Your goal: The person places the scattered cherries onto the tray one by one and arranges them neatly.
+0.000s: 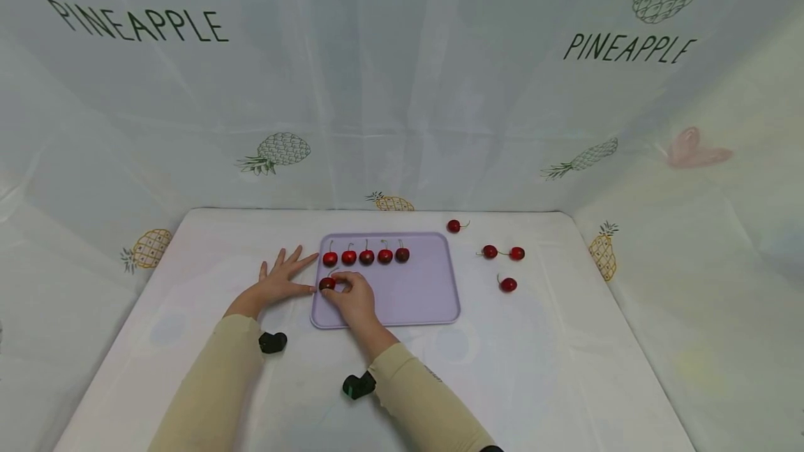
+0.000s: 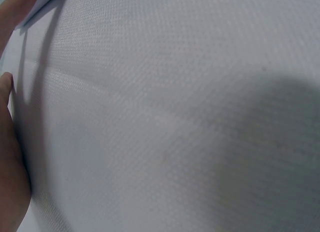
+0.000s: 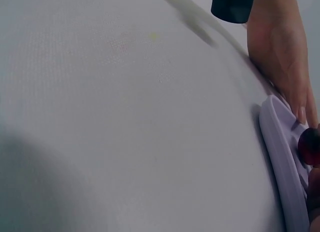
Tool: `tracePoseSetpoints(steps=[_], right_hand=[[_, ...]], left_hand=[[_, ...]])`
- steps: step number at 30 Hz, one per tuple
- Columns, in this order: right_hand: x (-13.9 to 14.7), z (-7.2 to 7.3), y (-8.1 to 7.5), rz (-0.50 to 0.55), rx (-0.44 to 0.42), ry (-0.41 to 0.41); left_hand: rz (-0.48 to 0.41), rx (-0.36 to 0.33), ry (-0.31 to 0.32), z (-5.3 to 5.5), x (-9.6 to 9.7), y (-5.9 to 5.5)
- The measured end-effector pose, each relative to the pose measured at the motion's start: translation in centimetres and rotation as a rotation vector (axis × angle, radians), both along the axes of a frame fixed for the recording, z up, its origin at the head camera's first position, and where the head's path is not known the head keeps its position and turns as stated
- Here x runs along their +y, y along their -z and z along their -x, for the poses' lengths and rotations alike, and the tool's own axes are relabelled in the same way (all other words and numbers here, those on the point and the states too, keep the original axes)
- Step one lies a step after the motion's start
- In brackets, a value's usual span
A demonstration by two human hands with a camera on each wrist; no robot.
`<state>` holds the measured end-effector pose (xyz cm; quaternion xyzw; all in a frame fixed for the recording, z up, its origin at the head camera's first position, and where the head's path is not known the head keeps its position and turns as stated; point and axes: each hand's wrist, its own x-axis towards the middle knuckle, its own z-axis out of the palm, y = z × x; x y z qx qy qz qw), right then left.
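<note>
A lilac tray lies on the table, with several dark red cherries in a row along its far side, stems pointing away. Nearer, by the tray's left edge, my right hand pinches another cherry between thumb and fingers, low over the tray. The right wrist view catches this cherry at its right border, partly cut off. My left hand is spread flat on the left, its fingertips touching or very near the tray's left rim. Only part of the left hand enters the left wrist view.
Right of the tray, several loose cherries lie on the white tablecloth, among them one at the back and one nearer. A pineapple-printed curtain hangs behind the table. Each wrist carries a dark camera, such as the left one.
</note>
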<state>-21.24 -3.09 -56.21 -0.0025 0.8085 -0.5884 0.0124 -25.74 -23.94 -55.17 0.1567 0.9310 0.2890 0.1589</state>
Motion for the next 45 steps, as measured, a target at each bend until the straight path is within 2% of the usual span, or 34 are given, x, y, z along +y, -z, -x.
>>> tracePoseSetpoints(steps=[8,16,23,29,32,39,45], right_hand=[[1.9,0.1,-0.7,0.167,-0.036,-0.004],[5.7,1.2,-2.3,0.21,0.023,0.048],[10.4,2.6,-3.3,0.108,0.166,0.116],[14.4,4.2,-3.0,-0.045,0.223,0.156],[16.2,5.0,-2.9,-0.079,0.218,0.185],[19.6,7.0,-2.0,-0.07,0.121,0.267],[21.9,8.3,-2.0,-0.111,0.091,0.265]], left_hand=[[0.005,-0.009,-0.007,0.1,-0.2,0.1],[0.019,-0.013,-0.016,0.0,-0.1,-0.2],[0.003,-0.019,-0.019,0.0,-0.2,-0.5],[-0.007,-0.026,-0.022,0.0,-0.2,-0.5],[-0.006,-0.026,-0.023,0.1,-0.1,-0.5],[-0.011,-0.025,-0.013,0.1,-0.1,-0.5],[-0.023,-0.038,-0.008,0.1,0.1,-0.4]])
